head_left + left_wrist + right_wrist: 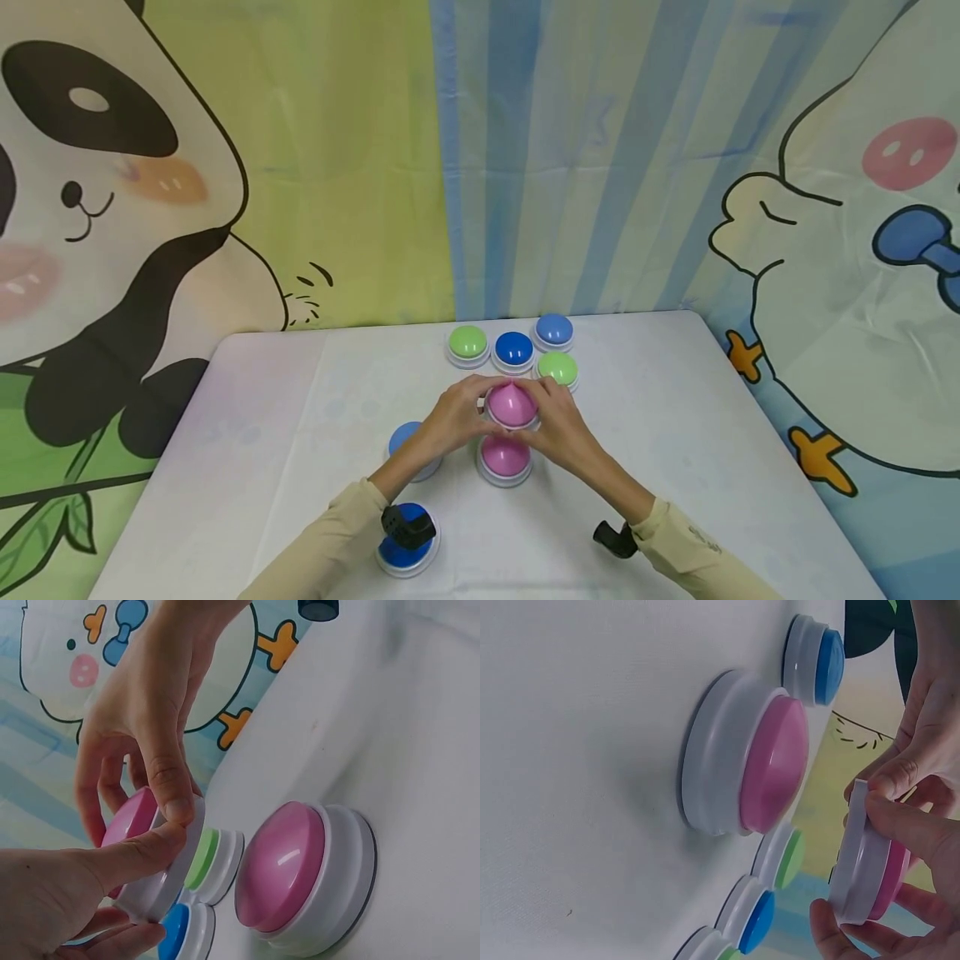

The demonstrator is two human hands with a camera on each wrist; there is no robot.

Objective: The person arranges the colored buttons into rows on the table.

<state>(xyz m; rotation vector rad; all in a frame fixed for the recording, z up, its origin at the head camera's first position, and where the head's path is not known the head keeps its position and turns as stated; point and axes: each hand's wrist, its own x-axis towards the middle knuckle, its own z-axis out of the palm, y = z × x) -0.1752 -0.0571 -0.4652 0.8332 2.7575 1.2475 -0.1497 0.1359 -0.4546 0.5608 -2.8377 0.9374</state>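
Both hands hold one pink-domed push button [512,406] with a white base, lifted above the table. My left hand [457,410] grips its left edge and my right hand [561,422] its right edge. Seen from the left wrist, the held button [166,874] is tilted, and the two thumbs meet on its white base. Another pink button [505,457] stands on the table just nearer than the hands; from the right wrist this standing button [742,754] appears large and untouched. Part of a light blue button [405,435] is hidden by the left forearm.
Toward the back edge of the white table [637,375] stand a green button [467,342], a dark blue button [513,348], a lighter blue button [554,328] and a second green button [558,367]. A near dark blue button [397,554] sits partly behind the left wrist camera [408,527].
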